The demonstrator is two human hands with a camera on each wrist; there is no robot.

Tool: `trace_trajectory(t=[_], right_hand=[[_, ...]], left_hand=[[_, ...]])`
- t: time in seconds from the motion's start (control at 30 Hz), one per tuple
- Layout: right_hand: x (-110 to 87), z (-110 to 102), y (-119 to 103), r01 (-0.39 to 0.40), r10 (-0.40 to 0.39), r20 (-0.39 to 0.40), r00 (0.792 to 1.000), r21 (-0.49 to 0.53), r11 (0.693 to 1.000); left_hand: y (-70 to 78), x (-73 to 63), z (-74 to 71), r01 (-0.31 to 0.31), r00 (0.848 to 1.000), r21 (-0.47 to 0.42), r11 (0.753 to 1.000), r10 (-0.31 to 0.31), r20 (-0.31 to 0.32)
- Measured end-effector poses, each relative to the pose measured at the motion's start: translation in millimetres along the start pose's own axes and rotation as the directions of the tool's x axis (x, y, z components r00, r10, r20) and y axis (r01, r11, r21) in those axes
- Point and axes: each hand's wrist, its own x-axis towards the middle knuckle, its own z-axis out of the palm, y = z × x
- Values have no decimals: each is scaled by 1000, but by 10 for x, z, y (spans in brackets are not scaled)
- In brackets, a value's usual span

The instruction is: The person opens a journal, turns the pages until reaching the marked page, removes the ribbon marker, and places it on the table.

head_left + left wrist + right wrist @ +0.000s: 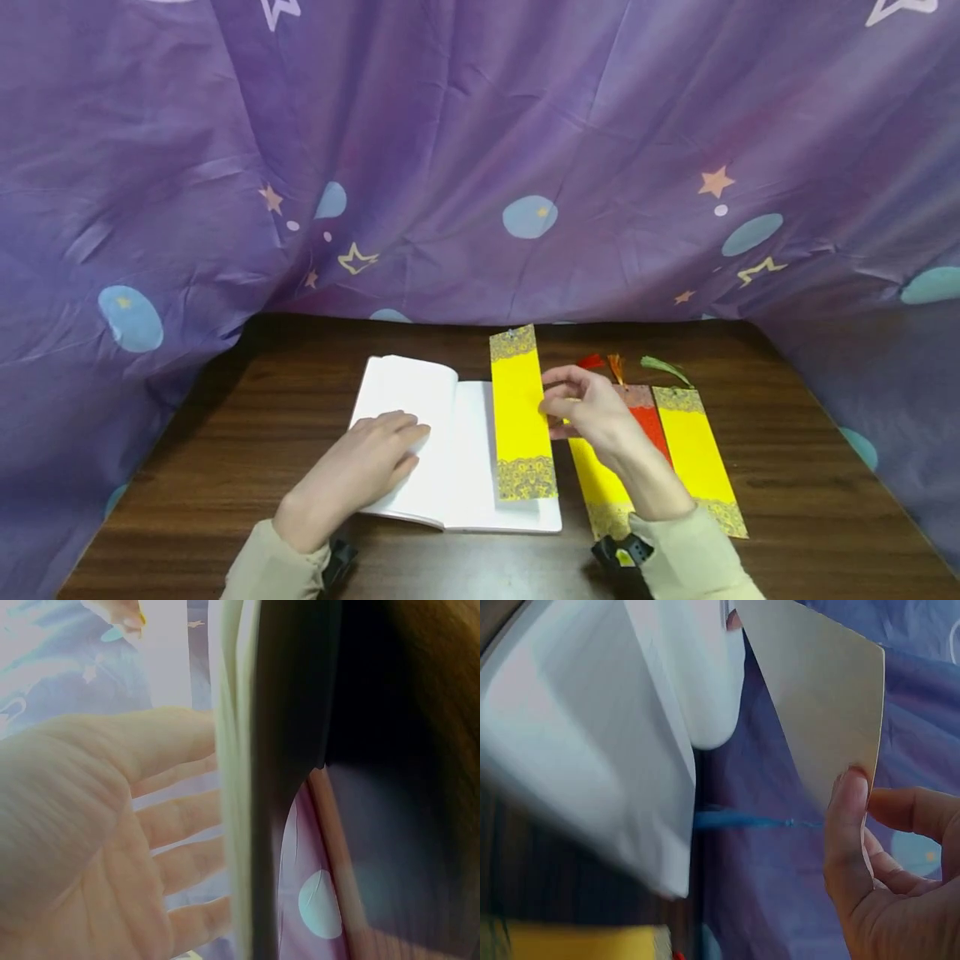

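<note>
My right hand (596, 412) pinches the right edge of a yellow bookmark (521, 408) with patterned ends. The bookmark is held raised over the right page of an open notebook (472, 467) with blank white pages. In the right wrist view its plain pale back (810, 682) shows, with thumb and finger at its edge, and a blue tassel (735, 819) appears behind it. My left hand (356, 471) rests on the left page, fingers extended. The left wrist view shows that palm (90, 825) beside the notebook's edge (236, 787).
Right of the notebook lie a yellow bookmark (600, 492), a red bookmark (648, 429) and another yellow bookmark (697, 450). Their red (590, 362), orange (616, 368) and green (667, 368) tassels point toward the back. A purple curtain (450, 167) hangs behind the wooden table (225, 467).
</note>
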Motion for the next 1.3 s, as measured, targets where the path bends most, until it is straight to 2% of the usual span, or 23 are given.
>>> trace_trajectory(t=[0.37, 0.5, 0.63, 0.73, 0.87, 1.0, 1.2, 1.3], right_hand=[[-247, -683, -157, 86, -88, -5, 996, -175, 981], [-302, -954, -192, 58, -63, -12, 998, -246, 967], [-310, -1265, -162, 29, -32, -9, 999, -272, 962], [-287, -1536, -101, 17, -17, 0, 1000, -232, 973], [-265, -1928, -30, -11, 12, 10, 1000, -128, 992], [-244, -2276, 22, -57, 57, -2, 998, -42, 998], [-167, -2641, 114, -115, 115, -14, 993, 41, 993], [-118, -2782, 187, -143, 144, -29, 989, 29, 989]], left_hand=[[-31, 48, 23, -43, 998, 18, 999, 44, -49], [-30, 42, 32, -29, 999, 13, 999, 30, -37], [-14, 37, 33, -28, 999, 6, 1000, 28, -37], [-8, 35, 40, -31, 999, 6, 1000, 31, -39], [-7, 40, 53, -45, 998, 4, 999, 45, -46], [-5, 44, 62, -66, 996, 13, 998, 67, -54], [-19, 32, 83, -63, 997, 20, 998, 64, -46], [-29, 26, 97, -57, 997, 20, 998, 58, -46]])
